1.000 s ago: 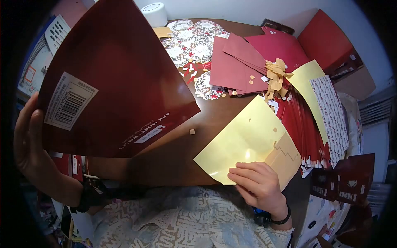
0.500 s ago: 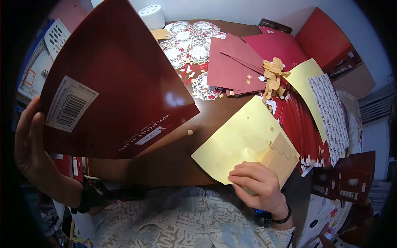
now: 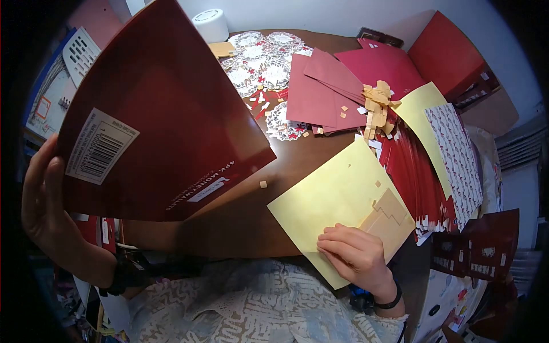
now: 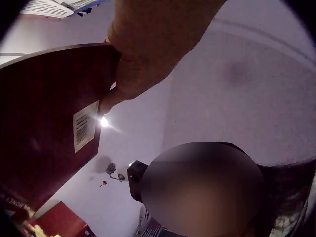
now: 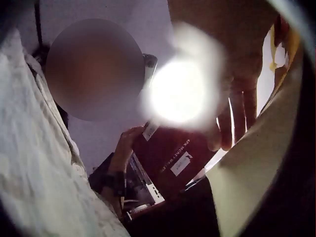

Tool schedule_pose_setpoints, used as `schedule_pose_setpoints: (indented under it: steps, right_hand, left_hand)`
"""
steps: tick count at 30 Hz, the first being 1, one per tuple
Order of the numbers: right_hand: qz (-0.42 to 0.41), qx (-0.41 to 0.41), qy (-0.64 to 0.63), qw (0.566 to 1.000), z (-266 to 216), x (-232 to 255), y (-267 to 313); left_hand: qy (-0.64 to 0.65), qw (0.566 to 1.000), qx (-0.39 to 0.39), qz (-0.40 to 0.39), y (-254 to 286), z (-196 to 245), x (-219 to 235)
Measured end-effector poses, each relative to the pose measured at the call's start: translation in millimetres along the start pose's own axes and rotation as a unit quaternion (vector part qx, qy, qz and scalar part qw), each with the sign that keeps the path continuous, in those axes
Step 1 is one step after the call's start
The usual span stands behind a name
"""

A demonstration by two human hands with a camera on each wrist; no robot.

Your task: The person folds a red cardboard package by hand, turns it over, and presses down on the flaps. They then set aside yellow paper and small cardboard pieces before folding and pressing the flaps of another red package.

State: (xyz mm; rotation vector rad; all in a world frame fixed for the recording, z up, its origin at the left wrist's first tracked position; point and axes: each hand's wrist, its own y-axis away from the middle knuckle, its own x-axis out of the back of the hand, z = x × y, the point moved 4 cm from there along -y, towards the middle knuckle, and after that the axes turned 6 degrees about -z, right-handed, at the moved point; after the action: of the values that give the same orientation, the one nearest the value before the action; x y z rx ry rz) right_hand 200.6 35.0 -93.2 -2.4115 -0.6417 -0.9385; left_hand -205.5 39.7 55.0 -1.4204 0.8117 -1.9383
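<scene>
On the left, my left hand (image 3: 46, 194) grips the edge of a dark red cardboard sheet (image 3: 160, 114). It bears a barcode label (image 3: 102, 147) and the print "4PK MONEY WALLETS", and stands tilted up. My thumb lies over its printed side. My right hand (image 3: 354, 251) is over a glossy yellow sheet (image 3: 311, 206), fingers bent and tips drawn together; I cannot tell what they pinch. Tan stepped-edge pieces (image 3: 392, 208) and a small tan square (image 3: 378, 183) lie on that sheet. The right wrist view shows the fingertips right by the yellow sheet's edge (image 5: 237, 182).
Pinkish-red card sheets (image 3: 314, 91) lie at the back beside white patterned cutouts (image 3: 251, 57). To the right are crumpled tan strips (image 3: 377, 108), fanned red wallets (image 3: 420, 177) and a patterned sheet (image 3: 454, 154). Another tan square (image 3: 263, 184) lies on the brown table (image 3: 229, 240).
The yellow sheet's near corner now extends toward my body below the right hand, where it was bent or hidden before. The red cardboard in my left hand has barely shifted.
</scene>
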Motion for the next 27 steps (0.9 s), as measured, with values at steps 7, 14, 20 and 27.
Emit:
schedule_pose_setpoints:
  steps: [7, 14, 20, 27]
  right_hand:
    - [-0.032, -0.013, 0.047, 0.998, -14, -3, -4]
    - [-0.034, 0.026, 0.122, 0.992, -10, -8, 0]
    - [-0.020, 0.009, 0.116, 0.993, -17, -8, 2]
    - [-0.024, 0.022, 0.151, 0.988, -21, -12, 7]
  left_hand:
    - [0.021, 1.000, -0.009, -0.016, -1, 2, -1]
    - [0.001, 1.000, -0.007, -0.009, 0, 0, -1]
    - [0.008, 1.000, -0.003, -0.008, 0, 3, 0]
    - [-0.018, 1.000, 0.005, 0.000, 1, 3, 1]
